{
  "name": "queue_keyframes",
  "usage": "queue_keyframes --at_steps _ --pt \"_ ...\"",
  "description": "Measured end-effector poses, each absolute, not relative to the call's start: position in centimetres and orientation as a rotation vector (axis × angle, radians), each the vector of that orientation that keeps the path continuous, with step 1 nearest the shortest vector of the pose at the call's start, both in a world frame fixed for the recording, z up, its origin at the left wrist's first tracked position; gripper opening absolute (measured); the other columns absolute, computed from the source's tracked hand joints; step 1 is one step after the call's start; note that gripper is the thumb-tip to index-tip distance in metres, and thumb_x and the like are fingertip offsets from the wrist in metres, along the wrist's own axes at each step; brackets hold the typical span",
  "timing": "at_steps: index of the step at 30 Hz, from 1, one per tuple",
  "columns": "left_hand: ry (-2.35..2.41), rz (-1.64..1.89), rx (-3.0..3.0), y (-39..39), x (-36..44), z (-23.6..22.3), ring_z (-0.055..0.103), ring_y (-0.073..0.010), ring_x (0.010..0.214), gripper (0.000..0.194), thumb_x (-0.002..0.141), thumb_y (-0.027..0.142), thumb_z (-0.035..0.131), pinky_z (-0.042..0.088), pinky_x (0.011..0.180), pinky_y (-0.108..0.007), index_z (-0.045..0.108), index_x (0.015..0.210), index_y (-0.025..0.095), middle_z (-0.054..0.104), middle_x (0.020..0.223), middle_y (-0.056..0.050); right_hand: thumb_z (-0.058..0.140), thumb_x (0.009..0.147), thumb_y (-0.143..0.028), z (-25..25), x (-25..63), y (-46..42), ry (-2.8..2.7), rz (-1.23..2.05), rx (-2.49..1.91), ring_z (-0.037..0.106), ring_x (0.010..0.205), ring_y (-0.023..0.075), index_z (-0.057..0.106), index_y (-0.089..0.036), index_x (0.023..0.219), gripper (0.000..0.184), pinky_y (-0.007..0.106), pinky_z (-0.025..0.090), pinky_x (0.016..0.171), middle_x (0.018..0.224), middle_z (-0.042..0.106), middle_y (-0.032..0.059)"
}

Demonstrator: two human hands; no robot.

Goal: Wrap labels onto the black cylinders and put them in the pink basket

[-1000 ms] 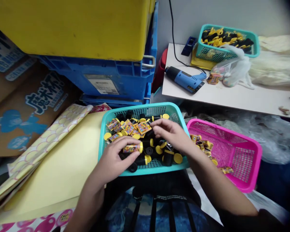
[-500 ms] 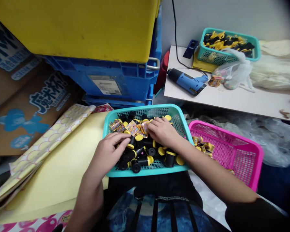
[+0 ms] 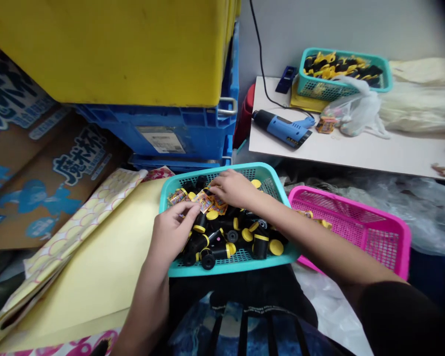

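A turquoise basket (image 3: 226,267) rests across my lap, filled with small black cylinders (image 3: 260,246) that have yellow caps. Small printed plastic wrappers (image 3: 218,204), orange and purple, lie on top of the heap. My left hand (image 3: 172,230) reaches in from the left, its thumb and fingertips closed at the edge of one printed wrapper (image 3: 203,200). On the far side of the heap, my right hand (image 3: 234,190) has its fingers curled down beside the same wrappers. What lies under its fingertips is hidden.
A pink basket (image 3: 387,237) with some wrapped pieces stands to the right, partly behind my forearm. On the white table (image 3: 341,153) are a blue heat gun (image 3: 284,128), a plastic bag (image 3: 363,106) and another filled turquoise basket (image 3: 385,85). Stacked blue crates (image 3: 193,123) rise ahead; cardboard (image 3: 77,198) leans left.
My right hand has moved left over the wrappers, closer to my left hand. My left fingertips have come up to a wrapper's edge. The view has shifted slightly.
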State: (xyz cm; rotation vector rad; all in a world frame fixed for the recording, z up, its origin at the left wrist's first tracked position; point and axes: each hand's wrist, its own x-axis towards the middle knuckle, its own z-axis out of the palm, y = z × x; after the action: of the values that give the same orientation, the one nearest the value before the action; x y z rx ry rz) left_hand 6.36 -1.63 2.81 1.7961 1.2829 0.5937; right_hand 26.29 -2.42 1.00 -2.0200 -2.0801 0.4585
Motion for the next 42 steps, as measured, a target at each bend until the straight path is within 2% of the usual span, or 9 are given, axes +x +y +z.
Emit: queue_keyframes --at_steps 4,7,10,16,23,27,33,39,42 --pt "1.358 0.615 1.756 -1.3 6.0 2.4 0.064 -0.0149 0.063 0.026 0.079 0.045 0.063 0.051 0.060 -0.022 0.073 0.084 0.021 0.073 0.078 0.000 0.062 0.084 -0.039 1.0 24.3 -0.3 -1.992 0.634 -2.046 0.048 0.112 0.0314 0.070 -0.016 0.102 0.030 0.041 0.039 0.090 0.112 0.060 0.0137" --pt "1.380 0.741 1.687 -0.9 5.7 1.8 0.067 -0.0176 0.080 0.025 0.078 0.043 0.064 0.053 0.071 -0.025 0.073 0.085 0.021 0.073 0.091 -0.003 0.063 0.083 -0.030 1.2 23.9 -0.1 -1.982 0.751 -1.980 0.055 0.097 0.0217 0.072 -0.019 0.086 0.015 0.032 0.040 0.086 0.096 0.065 0.0067" --pt "1.277 0.873 1.541 -0.7 6.1 1.3 0.065 -0.0198 0.099 0.033 0.070 0.037 0.073 0.053 0.084 -0.029 0.069 0.099 0.020 0.069 0.108 -0.006 0.059 0.087 -0.028 2.5 24.6 -1.4 -1.974 0.811 -1.819 0.056 0.091 0.0152 0.070 -0.017 0.085 0.016 0.027 0.038 0.086 0.089 0.066 0.0032" --pt "1.023 0.833 1.305 -1.3 7.8 1.4 0.063 -0.0114 0.061 0.042 0.065 0.032 0.078 0.054 0.063 -0.023 0.064 0.101 0.017 0.064 0.064 0.004 0.054 0.090 -0.034 4.2 25.4 -5.5 -1.674 1.073 -1.496 0.056 0.078 0.0118 0.065 -0.013 0.088 0.024 0.024 0.040 0.073 0.086 0.064 0.0026" --pt "0.968 0.829 1.233 -2.2 8.5 1.6 0.063 -0.0106 0.059 0.053 0.064 0.030 0.079 0.054 0.062 -0.023 0.058 0.111 0.017 0.064 0.065 0.005 0.063 0.082 -0.036 2.4 25.0 -7.1 -1.356 1.058 -1.648 0.054 0.067 0.0111 0.061 -0.013 0.071 0.026 0.024 0.040 0.068 0.072 0.062 0.0011" --pt "1.053 0.869 1.270 -2.2 8.2 1.4 0.062 -0.0098 0.056 0.042 0.067 0.030 0.076 0.052 0.059 -0.021 0.059 0.104 0.017 0.065 0.063 0.004 0.038 0.095 -0.051 2.1 25.4 -8.4 -1.515 0.963 -1.770 0.053 0.069 0.0139 0.059 -0.015 0.077 0.045 0.027 0.037 0.064 0.074 0.061 0.0033" --pt "1.131 0.829 1.311 -1.7 7.8 1.5 0.065 -0.0126 0.057 0.035 0.067 0.034 0.075 0.053 0.058 -0.023 0.060 0.094 0.016 0.069 0.065 0.001 0.057 0.087 -0.039 0.5 24.6 -11.2 -1.938 0.585 -2.353 0.055 0.098 0.0308 0.057 -0.011 0.107 0.035 0.041 0.038 0.082 0.096 0.064 0.0140" --pt "1.195 0.795 1.346 -2.0 8.1 1.2 0.064 -0.0133 0.057 0.029 0.068 0.041 0.074 0.053 0.056 -0.022 0.068 0.079 0.015 0.070 0.066 -0.001 0.065 0.082 -0.034 -0.4 24.3 -11.5 -1.864 0.732 -2.188 0.049 0.104 0.0280 0.056 -0.015 0.104 0.030 0.040 0.037 0.087 0.107 0.059 0.0108" --pt "1.191 0.797 1.361 -2.0 7.8 0.9 0.065 -0.0135 0.057 0.029 0.070 0.043 0.072 0.054 0.057 -0.023 0.070 0.080 0.015 0.071 0.070 -0.002 0.067 0.079 -0.028 -0.8 24.7 -11.7 -1.828 0.818 -2.051 0.052 0.096 0.0238 0.054 -0.016 0.097 0.024 0.040 0.038 0.087 0.096 0.060 0.0070"
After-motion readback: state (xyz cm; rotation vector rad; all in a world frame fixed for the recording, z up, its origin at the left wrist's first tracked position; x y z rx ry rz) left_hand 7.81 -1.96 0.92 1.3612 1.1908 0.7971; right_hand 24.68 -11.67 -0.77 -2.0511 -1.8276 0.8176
